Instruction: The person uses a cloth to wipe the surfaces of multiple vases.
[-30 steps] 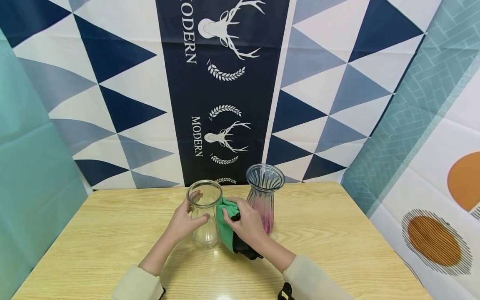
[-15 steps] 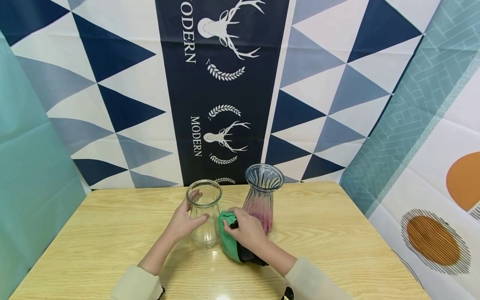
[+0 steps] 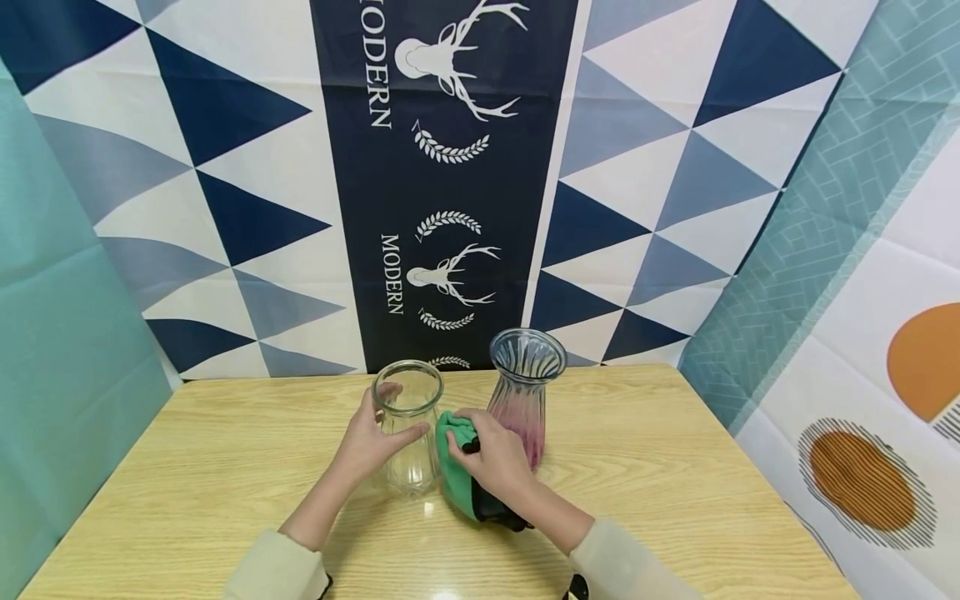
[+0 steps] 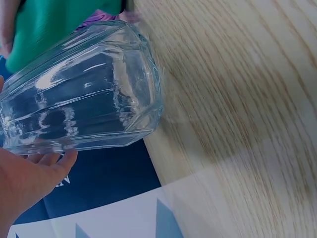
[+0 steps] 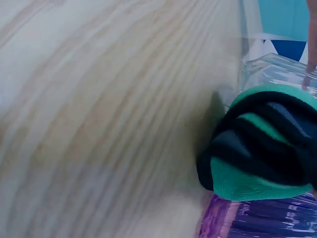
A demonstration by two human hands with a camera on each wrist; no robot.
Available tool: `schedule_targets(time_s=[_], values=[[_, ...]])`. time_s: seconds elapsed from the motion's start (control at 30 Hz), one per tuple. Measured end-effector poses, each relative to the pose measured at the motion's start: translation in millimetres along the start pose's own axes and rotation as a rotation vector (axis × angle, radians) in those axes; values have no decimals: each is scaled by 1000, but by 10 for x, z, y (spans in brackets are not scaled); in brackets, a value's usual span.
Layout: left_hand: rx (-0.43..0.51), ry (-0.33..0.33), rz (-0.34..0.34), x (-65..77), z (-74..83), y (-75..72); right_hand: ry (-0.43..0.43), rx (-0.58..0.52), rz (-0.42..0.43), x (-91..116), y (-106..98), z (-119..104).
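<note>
A clear ribbed glass vase [image 3: 408, 471] stands upright on the table. My left hand [image 3: 366, 437] holds it round its upper body, thumb on the near side and fingers behind; in the left wrist view the fingers [image 4: 54, 168] show along the glass. On the vase's right side, my right hand [image 3: 497, 457] grips a bunched green cloth with black edging [image 3: 456, 479]. The cloth lies against or very near the glass. In the right wrist view, folds of the cloth [image 5: 255, 191] hide part of the clear vase [image 5: 277, 69].
Just behind my right hand stands a second glass vase [image 3: 529, 358], blue at the flared rim and pink-purple lower down. Both vases are on the wood-grain table [image 3: 660, 483]. A patterned fabric backdrop [image 3: 285, 217] rises at the table's back edge.
My right hand and the cloth have slid down along the clear vase, then slightly back up. My left thumb has shifted rightward across the glass. Both vases stay in place.
</note>
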State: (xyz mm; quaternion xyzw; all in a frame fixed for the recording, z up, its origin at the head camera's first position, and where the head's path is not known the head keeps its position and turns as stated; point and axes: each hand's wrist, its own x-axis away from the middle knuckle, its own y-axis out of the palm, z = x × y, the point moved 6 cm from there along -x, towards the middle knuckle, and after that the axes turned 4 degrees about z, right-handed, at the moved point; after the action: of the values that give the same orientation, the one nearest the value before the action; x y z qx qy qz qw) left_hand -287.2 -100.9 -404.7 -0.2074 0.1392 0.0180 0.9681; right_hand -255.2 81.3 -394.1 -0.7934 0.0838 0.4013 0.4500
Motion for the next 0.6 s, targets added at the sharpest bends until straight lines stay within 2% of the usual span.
schedule_targets(time_s=[0.13,0.23,0.43,0.6], values=[[-6,4,7,7,14,-14,-36,-44,103,-65,-79,-29],[-10,15,13,8,21,-21,-40,-66,127,-98,-97,-36],[-7,33,8,6,60,-26,-25,-49,94,-124,-71,-40],[7,45,-2,1,78,-30,3,6,14,-73,-4,-20]])
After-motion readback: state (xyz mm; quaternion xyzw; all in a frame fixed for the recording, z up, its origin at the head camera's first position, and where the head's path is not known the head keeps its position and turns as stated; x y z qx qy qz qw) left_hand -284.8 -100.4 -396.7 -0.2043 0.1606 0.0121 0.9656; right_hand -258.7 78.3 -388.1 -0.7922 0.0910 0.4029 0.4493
